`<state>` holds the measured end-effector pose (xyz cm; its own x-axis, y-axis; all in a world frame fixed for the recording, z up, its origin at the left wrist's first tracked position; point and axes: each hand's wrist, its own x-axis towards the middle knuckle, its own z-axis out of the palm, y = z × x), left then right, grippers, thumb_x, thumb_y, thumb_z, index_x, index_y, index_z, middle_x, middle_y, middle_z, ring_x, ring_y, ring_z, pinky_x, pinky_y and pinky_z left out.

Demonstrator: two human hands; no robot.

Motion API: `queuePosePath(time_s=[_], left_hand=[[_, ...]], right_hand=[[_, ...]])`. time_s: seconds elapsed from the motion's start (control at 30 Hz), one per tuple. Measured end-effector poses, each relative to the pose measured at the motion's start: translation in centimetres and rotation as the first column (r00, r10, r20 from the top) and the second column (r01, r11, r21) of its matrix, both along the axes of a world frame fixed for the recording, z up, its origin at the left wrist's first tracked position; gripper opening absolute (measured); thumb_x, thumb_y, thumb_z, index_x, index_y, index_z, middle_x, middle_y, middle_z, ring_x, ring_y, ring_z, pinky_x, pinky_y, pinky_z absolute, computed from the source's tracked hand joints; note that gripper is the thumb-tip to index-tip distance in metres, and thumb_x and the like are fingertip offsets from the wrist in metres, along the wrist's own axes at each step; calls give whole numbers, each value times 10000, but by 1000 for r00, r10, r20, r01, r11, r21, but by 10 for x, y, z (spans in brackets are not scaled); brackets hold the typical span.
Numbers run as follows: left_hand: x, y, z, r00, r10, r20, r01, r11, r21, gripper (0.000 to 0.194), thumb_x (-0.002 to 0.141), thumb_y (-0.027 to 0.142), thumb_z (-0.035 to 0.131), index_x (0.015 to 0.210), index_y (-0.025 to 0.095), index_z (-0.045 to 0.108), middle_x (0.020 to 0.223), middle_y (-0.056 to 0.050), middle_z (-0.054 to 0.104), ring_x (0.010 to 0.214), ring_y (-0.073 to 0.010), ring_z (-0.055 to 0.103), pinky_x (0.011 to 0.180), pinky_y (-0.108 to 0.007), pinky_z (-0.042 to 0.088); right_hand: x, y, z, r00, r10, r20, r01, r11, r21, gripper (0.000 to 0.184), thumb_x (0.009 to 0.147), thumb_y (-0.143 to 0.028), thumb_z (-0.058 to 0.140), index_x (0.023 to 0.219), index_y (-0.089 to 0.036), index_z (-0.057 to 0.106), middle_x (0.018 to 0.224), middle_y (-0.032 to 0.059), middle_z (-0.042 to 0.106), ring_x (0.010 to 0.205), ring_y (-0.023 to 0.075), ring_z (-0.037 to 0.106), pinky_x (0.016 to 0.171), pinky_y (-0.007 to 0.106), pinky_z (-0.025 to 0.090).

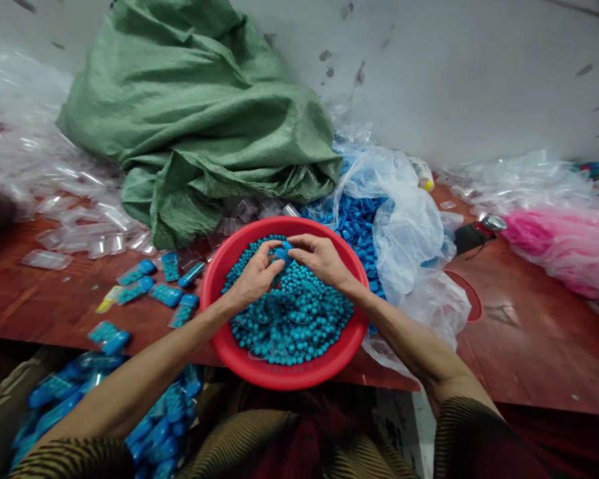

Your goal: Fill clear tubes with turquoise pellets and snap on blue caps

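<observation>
Many clear boxes [97, 229] lie heaped at the left of the frame on a red-brown table [529, 352], which runs along a pale, spotted wall [454, 80]. Next, a green sack [204, 120] fills the upper left and upper middle, with a few blue-topped boxes [166, 294] below it and more of them piled at the lower left. A red basin [329, 369] of blue beads [299, 326] sits at the centre; right of it come blue caps [362, 229], a filmy bag [409, 219] and, at the right edge, a pink bag [554, 239]. Both forearms reach up from the bottom corners, converging over the basin. The left hand [253, 279] bends inward, thumb and forefinger nearly closed on a small blue piece [283, 253] above the beads; the right hand [324, 261] pinches the same piece, its fingertips meeting the left's.
</observation>
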<state>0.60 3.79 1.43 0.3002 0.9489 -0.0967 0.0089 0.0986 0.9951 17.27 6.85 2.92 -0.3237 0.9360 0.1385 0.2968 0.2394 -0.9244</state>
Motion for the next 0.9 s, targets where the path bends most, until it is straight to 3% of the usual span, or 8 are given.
queuePosePath(time_s=[0.07, 0.13, 0.23, 0.3, 0.47, 0.63, 0.77, 0.9], left_hand=[[2, 0, 3, 1000, 20, -8, -20, 1000, 3, 503, 804, 326, 556, 1254, 216, 358, 662, 58, 485, 419, -64, 452, 376, -187, 333], [3, 0, 4, 1000, 23, -4, -23, 1000, 6, 530, 807, 316, 548, 1291, 213, 356, 654, 54, 476, 436, -69, 435, 399, -198, 332], [3, -1, 3, 999, 28, 23, -28, 999, 18, 522, 803, 313, 557, 1285, 192, 397, 697, 34, 507, 515, -82, 433, 474, -209, 356], [4, -1, 2, 998, 51, 31, -52, 998, 35, 503, 792, 314, 575, 1254, 179, 428, 753, 22, 538, 588, -94, 457, 548, -216, 389], [10, 2, 11, 989, 85, 122, -94, 993, 69, 323, 779, 329, 587, 1044, 161, 510, 859, 1, 572, 767, -113, 522, 713, -223, 426], [19, 8, 17, 963, 195, 187, -198, 980, -6, 219, 763, 270, 579, 939, 172, 495, 770, 25, 535, 672, -90, 502, 637, -202, 420], [21, 12, 10, 963, 266, 47, -269, 959, 93, 176, 776, 251, 570, 914, 183, 483, 667, 50, 491, 578, -80, 458, 562, -195, 377], [0, 13, 12, 972, 226, -59, -221, 971, 87, 234, 776, 293, 587, 962, 184, 497, 646, 52, 512, 531, -82, 461, 536, -205, 381]], right_hand=[[-4, -7, 2, 989, 40, 144, -64, 984, 164, 261, 847, -253, 520, 1064, -140, 614, 1042, 95, 658, 984, 196, 612, 916, 365, 460], [-6, -14, 3, 950, 70, 304, -150, 957, 249, 394, 850, -318, 541, 1186, -113, 539, 1159, 154, 607, 1088, 248, 573, 948, 412, 440], [-10, -23, -1, 853, 97, 513, -260, 931, 256, 789, 735, -443, 669, 1340, -55, 343, 1278, 262, 473, 1171, 356, 501, 893, 493, 464], [-14, -26, -4, 807, 73, 586, -264, 933, 246, 866, 709, -472, 681, 1358, -56, 287, 1245, 269, 465, 1129, 378, 518, 821, 502, 493], [-23, -25, -5, 832, -98, 545, -123, 927, 355, 726, 733, -400, 635, 1320, -109, 324, 1124, 182, 508, 1020, 322, 559, 751, 422, 516], [-27, -16, 0, 846, -94, 525, -120, 925, 359, 678, 730, -426, 614, 1283, -124, 364, 1118, 161, 500, 1012, 312, 548, 787, 409, 490], [-29, -12, -3, 824, -46, 565, -152, 942, 298, 757, 752, -447, 603, 1341, -87, 290, 1197, 204, 446, 1044, 328, 539, 797, 432, 482], [-19, -3, 0, 831, 179, 527, -318, 930, 185, 779, 790, -443, 598, 1415, -151, 235, 1230, 169, 471, 988, 268, 575, 796, 393, 476]])
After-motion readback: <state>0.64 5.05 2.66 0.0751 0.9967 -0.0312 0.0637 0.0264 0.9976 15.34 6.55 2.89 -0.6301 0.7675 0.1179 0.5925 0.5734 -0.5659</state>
